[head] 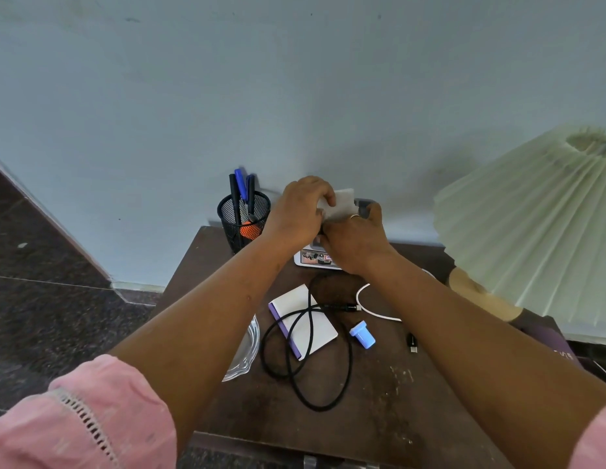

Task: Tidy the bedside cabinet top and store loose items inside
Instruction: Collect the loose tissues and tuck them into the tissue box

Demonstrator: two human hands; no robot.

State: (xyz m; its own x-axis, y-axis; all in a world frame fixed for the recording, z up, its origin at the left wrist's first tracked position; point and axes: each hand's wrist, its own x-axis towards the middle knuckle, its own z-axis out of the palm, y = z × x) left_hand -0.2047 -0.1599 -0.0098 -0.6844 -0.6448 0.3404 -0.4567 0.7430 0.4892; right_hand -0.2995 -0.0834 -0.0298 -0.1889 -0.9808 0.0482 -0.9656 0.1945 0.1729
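ok, both hands are at the back of the tabletop (pixel 379 401) of the bedside cabinet, close to the wall. left hand (pixel 300 211) has its fingers curled round a white tissue (pixel 342 203) and grips it from the top. right hand (pixel 355 240), with a ring on one finger, touches the left one and has its fingers curled at the tissue's lower edge. cannot tell if it grips the tissue or the pack under it. that printed pack (pixel 315 258) lies flat beneath both hands, mostly hidden.

black mesh pen holder (pixel 242 220) stands upright just left of the left hand, with blue pens (pixel 241 187) and something orange inside.

loose items on the tabletop, nearer the camera:
- white notebook (pixel 303 321) with a purple spine, flat, mid tabletop
- black cable (pixel 278 360) in loose loops, lying across the notebook
- white cable (pixel 372 308), curved, right of the notebook, its end meeting the black cable's plug
- small blue cap-like piece (pixel 362 334) on its side, just right of the notebook
- small black connector (pixel 412 343), further right, apart from the rest
- clear glass dish (pixel 249 346) at the left edge, partly behind the left forearm

pleated lampshade (pixel 531 225) on a wooden base (pixel 481 296) takes the right side. pink sleeves at both lower corners.
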